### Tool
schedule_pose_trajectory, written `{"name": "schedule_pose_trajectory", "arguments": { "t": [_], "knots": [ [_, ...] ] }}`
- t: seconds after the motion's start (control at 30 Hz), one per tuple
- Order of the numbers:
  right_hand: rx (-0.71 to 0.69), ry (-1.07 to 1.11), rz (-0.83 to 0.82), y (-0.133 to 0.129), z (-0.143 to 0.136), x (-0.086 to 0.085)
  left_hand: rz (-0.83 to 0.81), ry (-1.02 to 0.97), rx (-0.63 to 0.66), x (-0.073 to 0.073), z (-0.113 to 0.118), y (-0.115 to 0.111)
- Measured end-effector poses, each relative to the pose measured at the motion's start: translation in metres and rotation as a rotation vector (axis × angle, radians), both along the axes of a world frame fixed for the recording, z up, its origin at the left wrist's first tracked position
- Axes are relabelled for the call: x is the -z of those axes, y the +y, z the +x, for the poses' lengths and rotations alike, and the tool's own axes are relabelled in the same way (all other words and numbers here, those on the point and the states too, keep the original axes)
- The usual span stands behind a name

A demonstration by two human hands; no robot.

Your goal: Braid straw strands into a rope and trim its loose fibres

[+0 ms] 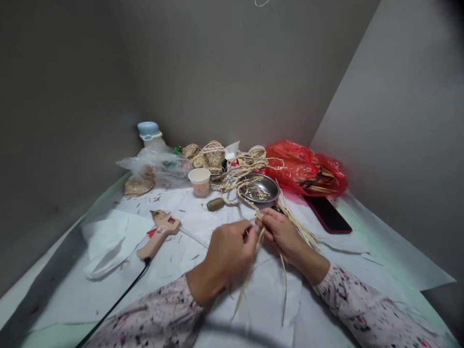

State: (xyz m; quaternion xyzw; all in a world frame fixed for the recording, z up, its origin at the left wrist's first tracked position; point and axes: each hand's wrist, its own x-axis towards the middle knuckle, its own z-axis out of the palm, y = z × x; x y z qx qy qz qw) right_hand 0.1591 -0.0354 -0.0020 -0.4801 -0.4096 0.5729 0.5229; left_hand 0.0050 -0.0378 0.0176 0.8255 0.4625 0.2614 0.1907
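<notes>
From the head camera, both bare hands meet over a white paper-like sheet (268,296), with their fingertips nearly together. The right hand (284,237) is closed, thumb and fingers pinching the near end of a long, straw-coloured braided cord (249,203) of plant fibre. The left hand (231,249) is closed too, its fingertips nipped on the loose, flat, pale straw strands (250,276) at that end (just which strand it holds is hidden by the fingers). The strands hang down from the grip toward the wearer, while the finished braid runs away from it and loops in a loose heap beyond. Just past the grip, under part of the braid, sits a round, shiny metal bowl (274,191) with straw scraps inside. A bundle of long, dry, yellowish straws (294,220) lies beside the right hand. Beyond and left of the grip are a small olive-green thread spool (216,204) and a white-and-peach paper cup (200,184); farther left, nearer the left forearm, lies a beige glue gun (159,238) with a black cord. Right of the grip and beyond it, a dark, flat phone (329,215) lies beside a crumpled red plastic bag (292,162).
</notes>
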Motion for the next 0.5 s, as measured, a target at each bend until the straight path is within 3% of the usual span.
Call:
{"name": "schedule_pose_trajectory", "arguments": {
  "t": [0.07,0.13,0.37,0.5],
  "knots": [
    [-0.031,-0.011,-0.012,0.000,0.003,-0.002,-0.054,-0.176,-0.109,-0.002,-0.003,0.009],
    [-0.062,-0.025,-0.018,0.000,0.002,-0.002,-0.139,-0.325,-0.140,-0.001,-0.005,0.017],
    [-0.157,-0.073,0.006,-0.003,-0.004,0.000,-0.726,-0.587,0.136,0.022,0.000,0.022],
    [-0.177,-0.116,0.002,-0.002,-0.003,0.003,-0.825,-0.530,0.179,0.021,-0.001,0.024]
  ]
}}
